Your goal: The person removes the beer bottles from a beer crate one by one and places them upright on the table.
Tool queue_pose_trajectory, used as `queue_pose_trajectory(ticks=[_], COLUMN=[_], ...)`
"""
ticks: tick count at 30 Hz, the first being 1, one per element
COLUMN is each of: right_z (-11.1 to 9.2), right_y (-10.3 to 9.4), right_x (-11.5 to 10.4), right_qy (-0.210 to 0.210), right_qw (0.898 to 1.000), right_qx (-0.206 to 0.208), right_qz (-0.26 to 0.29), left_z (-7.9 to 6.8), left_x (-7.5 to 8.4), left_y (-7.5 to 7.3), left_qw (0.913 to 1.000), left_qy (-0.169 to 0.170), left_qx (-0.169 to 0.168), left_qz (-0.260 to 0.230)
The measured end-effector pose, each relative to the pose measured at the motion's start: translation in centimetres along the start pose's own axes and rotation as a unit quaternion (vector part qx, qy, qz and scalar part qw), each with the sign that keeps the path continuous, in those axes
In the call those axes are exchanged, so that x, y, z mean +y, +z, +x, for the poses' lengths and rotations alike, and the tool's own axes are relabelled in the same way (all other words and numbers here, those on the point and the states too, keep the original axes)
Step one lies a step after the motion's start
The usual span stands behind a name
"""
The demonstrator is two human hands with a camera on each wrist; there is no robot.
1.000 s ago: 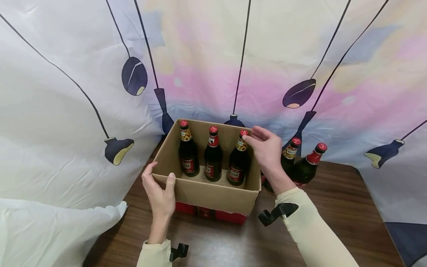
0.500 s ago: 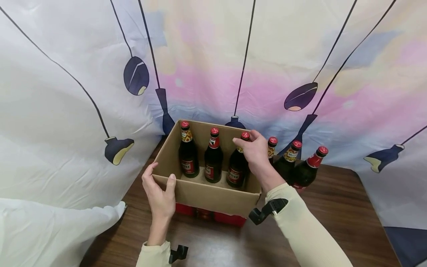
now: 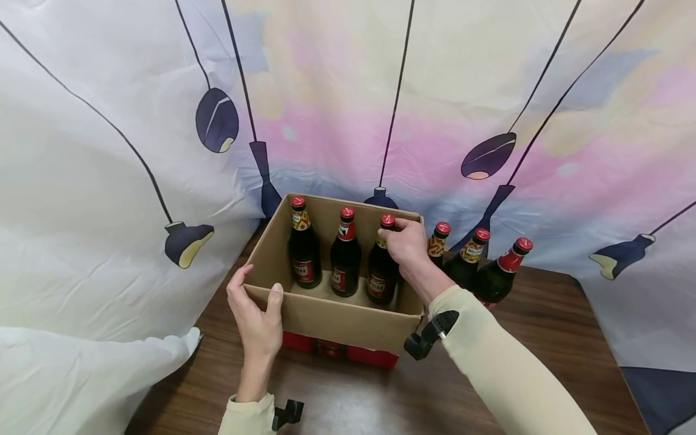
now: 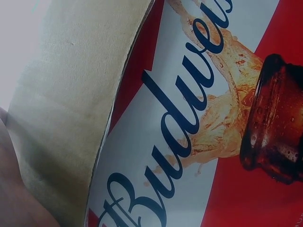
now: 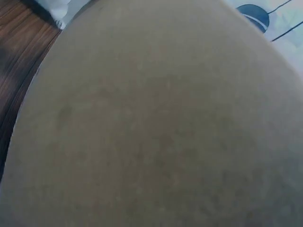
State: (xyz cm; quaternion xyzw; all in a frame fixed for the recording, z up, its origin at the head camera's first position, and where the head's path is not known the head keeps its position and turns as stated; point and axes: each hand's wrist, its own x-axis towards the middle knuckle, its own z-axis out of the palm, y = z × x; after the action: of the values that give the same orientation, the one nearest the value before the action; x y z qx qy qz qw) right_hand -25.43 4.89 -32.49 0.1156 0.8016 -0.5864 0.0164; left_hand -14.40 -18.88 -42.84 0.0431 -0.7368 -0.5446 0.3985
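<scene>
An open-topped cardboard box (image 3: 348, 326) holds a row of 3 dark beer bottles with red caps. My right hand (image 3: 409, 244) pinches the neck of the rightmost beer bottle (image 3: 382, 272), just below its cap. Beside it stand the middle beer bottle (image 3: 345, 260) and the left beer bottle (image 3: 304, 251), both upright. With the thumb over the front wall and fingers at the left side, my left hand (image 3: 260, 323) grips the box's near left corner. In the left wrist view, the box's printed red-and-white side (image 4: 189, 142) reads "Budweis" beneath a tan cardboard flap (image 4: 80, 94).
Just right of the box stand more beer bottles: one beside the wall (image 3: 437, 244), a second (image 3: 467, 260) and a leaning-looking third (image 3: 497, 278). All rest on a brown wooden table (image 3: 554, 338). Behind hangs a lamp-patterned curtain (image 3: 326, 90); white cloth (image 3: 98, 368) drapes at left.
My right hand has moved left and its fingers have closed on the neck of the rightmost bottle, whose top has shifted slightly left. My left hand has kept its grip on the box.
</scene>
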Motion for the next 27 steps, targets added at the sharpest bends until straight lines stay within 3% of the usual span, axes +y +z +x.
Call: queue_pose_trajectory(ticks=[11, 27], right_z=[-0.3, -2.8], right_y=[0.9, -0.7], right_x=[0.2, 0.2], right_qy=[-0.082, -0.156], right_qw=[0.993, 0.986], right_qx=[0.032, 0.048], right_qz=[-0.080, 0.030], left_z=[0.1, -0.1], left_x=[-0.2, 0.0], left_y=[-0.5, 0.0], left_qw=[0.9999, 0.9999], left_qy=[0.004, 0.012], left_qx=[0.006, 0.000], left_qz=[0.007, 0.011])
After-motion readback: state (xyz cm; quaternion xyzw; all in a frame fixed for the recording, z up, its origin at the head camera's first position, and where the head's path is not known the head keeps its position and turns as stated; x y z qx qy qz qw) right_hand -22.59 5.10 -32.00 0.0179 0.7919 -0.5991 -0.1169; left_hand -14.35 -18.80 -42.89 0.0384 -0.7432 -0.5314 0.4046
